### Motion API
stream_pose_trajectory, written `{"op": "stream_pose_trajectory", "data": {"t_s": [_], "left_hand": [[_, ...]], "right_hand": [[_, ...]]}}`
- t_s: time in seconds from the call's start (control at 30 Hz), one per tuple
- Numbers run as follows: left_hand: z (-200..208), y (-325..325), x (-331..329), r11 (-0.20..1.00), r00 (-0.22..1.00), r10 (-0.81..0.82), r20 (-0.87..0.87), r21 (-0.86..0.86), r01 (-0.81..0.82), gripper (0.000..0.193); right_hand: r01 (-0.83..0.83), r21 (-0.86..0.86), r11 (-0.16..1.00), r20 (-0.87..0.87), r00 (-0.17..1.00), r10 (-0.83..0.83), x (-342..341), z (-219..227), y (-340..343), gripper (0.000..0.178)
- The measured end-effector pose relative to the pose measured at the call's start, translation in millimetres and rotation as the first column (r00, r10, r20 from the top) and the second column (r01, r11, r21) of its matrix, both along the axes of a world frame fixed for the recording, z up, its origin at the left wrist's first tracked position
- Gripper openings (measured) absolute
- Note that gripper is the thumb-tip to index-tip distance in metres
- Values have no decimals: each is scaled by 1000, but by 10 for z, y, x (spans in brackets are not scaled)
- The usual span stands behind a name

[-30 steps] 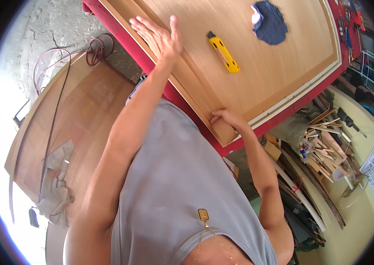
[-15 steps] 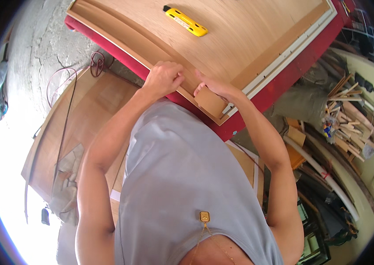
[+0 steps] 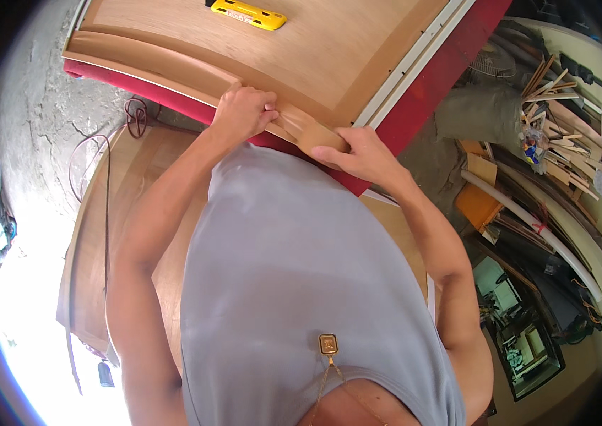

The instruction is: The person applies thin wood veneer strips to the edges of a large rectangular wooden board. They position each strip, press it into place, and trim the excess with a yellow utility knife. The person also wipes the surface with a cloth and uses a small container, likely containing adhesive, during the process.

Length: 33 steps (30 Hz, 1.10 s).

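Note:
A pale wooden panel (image 3: 329, 64) in a shallow frame lies before me, brown paper-like tape (image 3: 152, 60) running along its near edge. My left hand (image 3: 244, 113) is closed at that edge, fingers curled down on the strip. Near the panel's near corner, my right hand (image 3: 366, 153) grips the loose, folded end of the strip (image 3: 321, 138) between thumb and fingers. Between the hands the strip looks creased and lifted. On the panel's far part rests a yellow utility knife (image 3: 250, 14), touched by neither hand.
Red material (image 3: 421, 106) shows under the panel, and a white strip with dark spots (image 3: 411, 60) lines its right side. To the left are a curved wooden board (image 3: 152, 163) and a looped cord (image 3: 135, 117). Wood scraps (image 3: 556, 142) and a white pipe (image 3: 528, 220) lie right.
The panel and knife now appear further up and left in view. My right hand has swung outward round the corner, bringing the strip's end over the near edge. My left hand stays at the edge.

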<state>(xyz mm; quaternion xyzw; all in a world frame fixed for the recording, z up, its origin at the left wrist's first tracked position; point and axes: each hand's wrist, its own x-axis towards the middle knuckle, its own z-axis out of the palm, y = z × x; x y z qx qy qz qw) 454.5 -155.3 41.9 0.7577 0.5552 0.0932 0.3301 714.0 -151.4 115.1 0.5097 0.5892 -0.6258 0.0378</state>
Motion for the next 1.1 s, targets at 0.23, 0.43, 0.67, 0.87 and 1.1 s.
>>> {"op": "stream_pose_trajectory", "data": {"t_s": [0.23,0.43,0.67,0.87,1.1], "left_hand": [[-66,11,-62,999,1000,-25,13,34,25,20],[-66,12,-55,999,1000,-28,-7,22,28,22],[-56,0,7,993,998,-44,-35,108,47,19],[-173,-164,259,988,997,-79,7,132,77,12],[-176,-446,929,932,955,-274,113,275,235,15]], "right_hand": [[-113,-72,991,141,982,122,537,237,-204,41],[-58,313,948,-46,996,76,802,-93,-554,19],[-40,-2,999,45,998,40,879,-312,-397,22],[-41,-100,994,94,994,50,905,-488,-334,26],[-50,-127,991,176,982,72,816,-535,-244,25]]}}
